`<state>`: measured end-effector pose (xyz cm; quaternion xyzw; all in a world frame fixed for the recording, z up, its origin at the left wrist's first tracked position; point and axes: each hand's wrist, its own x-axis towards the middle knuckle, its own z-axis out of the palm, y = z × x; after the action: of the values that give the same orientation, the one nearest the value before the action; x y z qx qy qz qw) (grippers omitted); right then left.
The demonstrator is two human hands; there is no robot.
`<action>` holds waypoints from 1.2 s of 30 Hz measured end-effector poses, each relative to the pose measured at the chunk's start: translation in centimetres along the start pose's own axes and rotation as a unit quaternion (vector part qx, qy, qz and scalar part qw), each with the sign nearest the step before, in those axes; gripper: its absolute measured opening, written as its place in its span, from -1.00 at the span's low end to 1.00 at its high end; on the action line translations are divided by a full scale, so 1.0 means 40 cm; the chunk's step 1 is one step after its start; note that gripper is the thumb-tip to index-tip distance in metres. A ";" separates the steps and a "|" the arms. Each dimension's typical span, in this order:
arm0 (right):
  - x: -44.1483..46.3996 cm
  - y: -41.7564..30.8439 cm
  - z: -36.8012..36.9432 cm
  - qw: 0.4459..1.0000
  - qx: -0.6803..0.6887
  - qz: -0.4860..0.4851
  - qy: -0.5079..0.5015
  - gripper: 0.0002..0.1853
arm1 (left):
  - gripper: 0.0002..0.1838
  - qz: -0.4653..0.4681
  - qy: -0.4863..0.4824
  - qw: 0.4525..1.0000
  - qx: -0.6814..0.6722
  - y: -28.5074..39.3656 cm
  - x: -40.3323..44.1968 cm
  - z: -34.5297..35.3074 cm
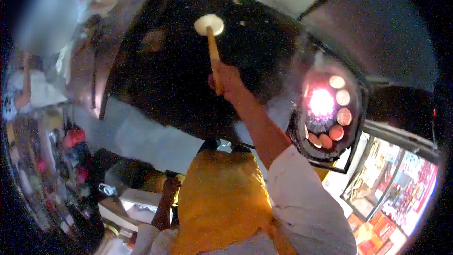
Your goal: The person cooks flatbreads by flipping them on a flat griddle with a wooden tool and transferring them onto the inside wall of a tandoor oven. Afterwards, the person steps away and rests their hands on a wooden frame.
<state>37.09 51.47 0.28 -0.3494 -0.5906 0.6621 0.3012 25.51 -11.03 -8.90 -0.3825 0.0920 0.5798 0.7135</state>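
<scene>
My right hand (225,80) is closed around a long wooden stick (214,52), reaching over a wide dark griddle-like surface (170,80). The stick's far end meets a pale round disc (209,24) near the back of that surface; I cannot tell whether the disc is dough or part of the tool. Low at the left, beside my yellow apron (219,193), my left hand (172,185) has its fingers curled. What it grips, if anything, is too dim to make out.
Right of the dark surface, a fire (322,103) glows in an oval opening. Several round breads (344,116) stand along its inner edge. Further right is a brightly lit shop front (391,184). A person's arm (24,85) shows at the far left, near blurred goods.
</scene>
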 end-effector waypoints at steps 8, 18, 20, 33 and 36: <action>-0.445 -0.312 -0.274 0.885 0.208 0.267 0.320 -0.60 | -0.60 0.080 0.257 0.774 0.573 0.059 0.196 0.399; -0.488 -0.270 -0.555 0.615 0.735 0.053 0.281 -0.66 | -0.58 0.052 0.229 0.607 0.759 -0.102 0.319 0.575; -0.453 -0.228 -0.606 0.580 0.767 0.050 0.271 -0.63 | -0.60 0.074 0.224 0.627 0.743 -0.093 0.314 0.551; -0.414 -0.266 -0.616 0.567 0.798 0.024 0.205 -0.51 | -0.72 0.056 0.295 0.603 0.740 -0.166 0.227 0.576; -0.517 -0.334 -0.488 0.711 0.685 0.103 0.122 -0.46 | -0.72 0.048 0.249 0.607 0.753 -0.104 0.271 0.565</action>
<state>64.76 47.47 14.62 -0.1835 0.1063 0.8639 0.4569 25.54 11.77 2.30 0.1656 0.6884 0.2217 0.6705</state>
